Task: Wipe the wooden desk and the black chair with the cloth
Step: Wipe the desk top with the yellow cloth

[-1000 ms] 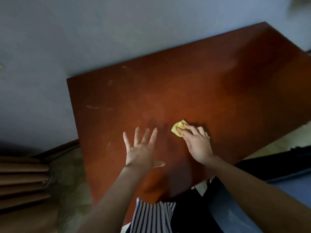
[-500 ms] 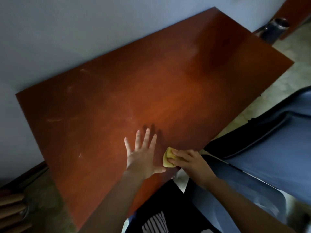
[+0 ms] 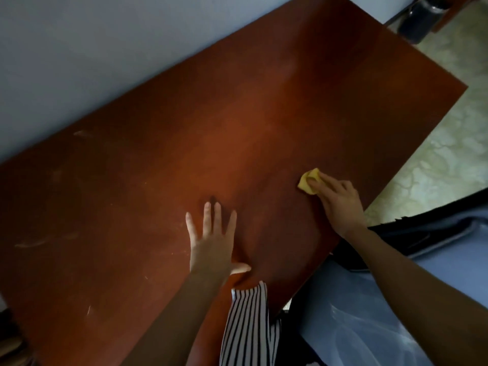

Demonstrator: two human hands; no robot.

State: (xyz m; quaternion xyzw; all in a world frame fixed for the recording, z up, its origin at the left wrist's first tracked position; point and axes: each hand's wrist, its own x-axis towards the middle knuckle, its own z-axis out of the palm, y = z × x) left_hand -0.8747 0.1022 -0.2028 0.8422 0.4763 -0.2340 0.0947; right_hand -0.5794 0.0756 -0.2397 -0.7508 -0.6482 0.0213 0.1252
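The reddish-brown wooden desk (image 3: 237,133) fills most of the view, its far edge against a pale wall. My left hand (image 3: 212,241) lies flat on the desk top with fingers spread and straight. My right hand (image 3: 339,203) presses a small crumpled yellow cloth (image 3: 309,183) onto the desk near its right front edge, fingers curled over the cloth. A dark curved edge at the right (image 3: 422,233) may be the black chair; I cannot tell for sure.
Pale scuff marks (image 3: 34,244) show on the desk's left part. A patterned light floor (image 3: 435,165) lies right of the desk. A dark cylindrical bin (image 3: 420,19) stands at the top right corner. My striped clothing (image 3: 248,326) hangs below the desk edge.
My right hand has slid the yellow cloth away from my left hand, rightward along the desk. My left hand stays flat in place. The view has shifted left.
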